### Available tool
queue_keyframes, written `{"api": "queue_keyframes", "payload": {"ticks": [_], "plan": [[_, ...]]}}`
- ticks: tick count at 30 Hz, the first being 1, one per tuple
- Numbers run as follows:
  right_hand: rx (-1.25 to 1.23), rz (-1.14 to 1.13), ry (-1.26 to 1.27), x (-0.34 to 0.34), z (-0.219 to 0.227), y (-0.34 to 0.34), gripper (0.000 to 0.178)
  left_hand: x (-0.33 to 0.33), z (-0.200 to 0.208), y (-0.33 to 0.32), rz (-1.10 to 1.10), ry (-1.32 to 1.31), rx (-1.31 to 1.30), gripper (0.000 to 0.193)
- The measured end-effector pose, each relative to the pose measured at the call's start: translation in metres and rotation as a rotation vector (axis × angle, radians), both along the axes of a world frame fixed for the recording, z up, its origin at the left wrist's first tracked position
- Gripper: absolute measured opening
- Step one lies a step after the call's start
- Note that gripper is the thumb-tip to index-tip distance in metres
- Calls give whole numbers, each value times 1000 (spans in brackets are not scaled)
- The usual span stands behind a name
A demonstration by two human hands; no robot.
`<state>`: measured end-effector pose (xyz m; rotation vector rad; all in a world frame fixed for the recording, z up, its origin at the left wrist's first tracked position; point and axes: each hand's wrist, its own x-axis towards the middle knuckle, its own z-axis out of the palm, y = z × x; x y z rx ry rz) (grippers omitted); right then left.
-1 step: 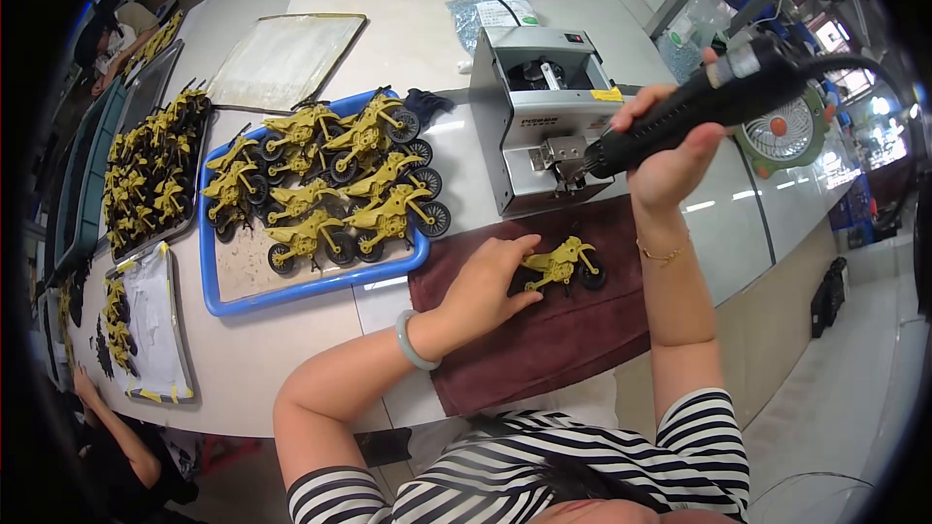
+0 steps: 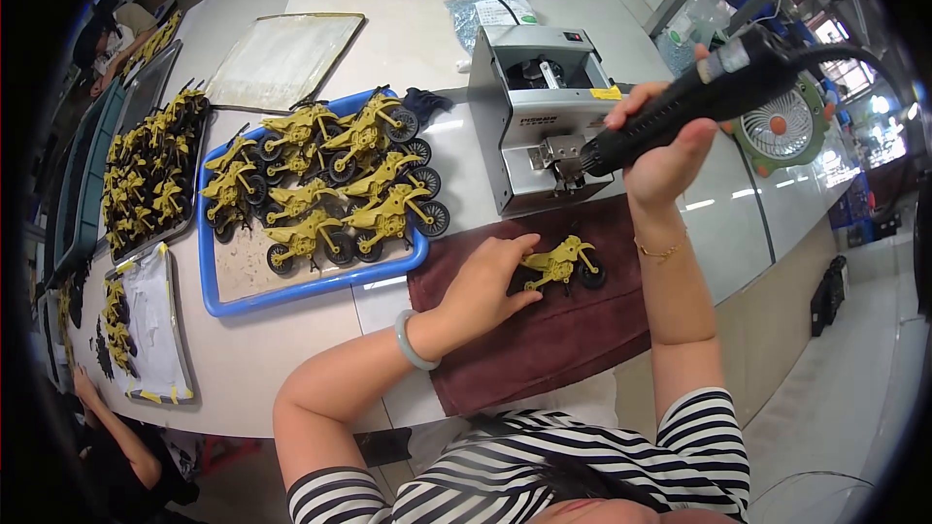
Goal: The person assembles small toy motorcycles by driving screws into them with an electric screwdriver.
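Driver point(image 2: 683, 105) shifted slightly left, toy motorcycle point(image 2: 561, 260), rear between left fingers point(image 2: 525, 243)

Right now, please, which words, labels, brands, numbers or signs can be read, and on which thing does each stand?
I leave print uncopied; it stands here:
Grey machine: dark lettering on front, wording withheld.
Yellow label on that machine: too small to read.
White labels on bags behind it: too small.
Pale label on black tool: too blurred.

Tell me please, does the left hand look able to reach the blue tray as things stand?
Probably yes: the blue tray is left of the left hand, with nothing on the dark red cloth between them, but the hand is at the yellow toy motorcycle.
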<state>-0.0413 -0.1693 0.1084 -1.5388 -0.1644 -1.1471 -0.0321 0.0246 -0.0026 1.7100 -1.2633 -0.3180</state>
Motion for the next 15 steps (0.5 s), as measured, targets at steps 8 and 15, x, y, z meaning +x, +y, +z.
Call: {"api": "queue_keyframes", "payload": {"ticks": [8, 15], "plan": [[-21, 378, 95, 11, 0, -12, 78, 1, -6, -2, 17, 0, -22, 67], [-90, 16, 31, 8, -9, 9, 70, 5, -8, 1, 39, -4, -24, 55]]}}
